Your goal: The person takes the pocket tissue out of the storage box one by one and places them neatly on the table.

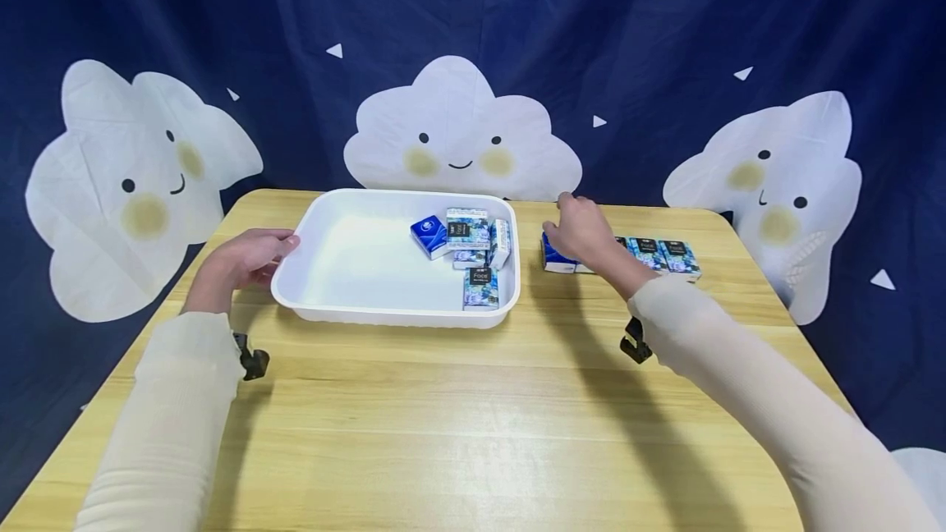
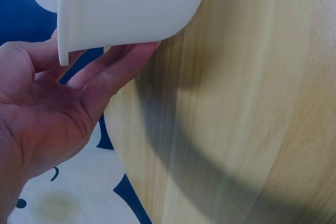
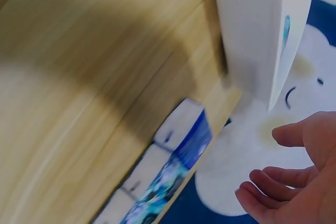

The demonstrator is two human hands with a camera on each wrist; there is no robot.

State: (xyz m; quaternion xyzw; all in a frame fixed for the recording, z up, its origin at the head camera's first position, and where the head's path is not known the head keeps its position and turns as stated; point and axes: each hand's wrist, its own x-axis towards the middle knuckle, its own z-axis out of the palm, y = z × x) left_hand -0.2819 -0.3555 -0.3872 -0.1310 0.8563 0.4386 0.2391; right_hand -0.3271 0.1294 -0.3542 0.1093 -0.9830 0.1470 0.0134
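A white plastic tray [image 1: 355, 261] stands left of the middle of the table. My left hand [image 1: 251, 257] grips its left end, thumb at the rim and fingers against the outer wall, as the left wrist view shows. Inside the tray's right part lie a blue tissue pack [image 1: 429, 238] and several floral tissue packs [image 1: 480, 290], some piled up. Right of the tray, my right hand [image 1: 585, 228] hovers over a row of packs, its fingers apart and loosely bent, holding nothing. At the row's left end sits a blue pack [image 3: 193, 142], with floral packs [image 1: 676, 257] beside it.
The wooden table [image 1: 458, 417] has rounded far corners. Behind it hangs a dark blue curtain [image 1: 473, 6] printed with white clouds. A dark clip-like device [image 1: 254, 360] shows at the left wrist and another [image 1: 636, 341] at the right.
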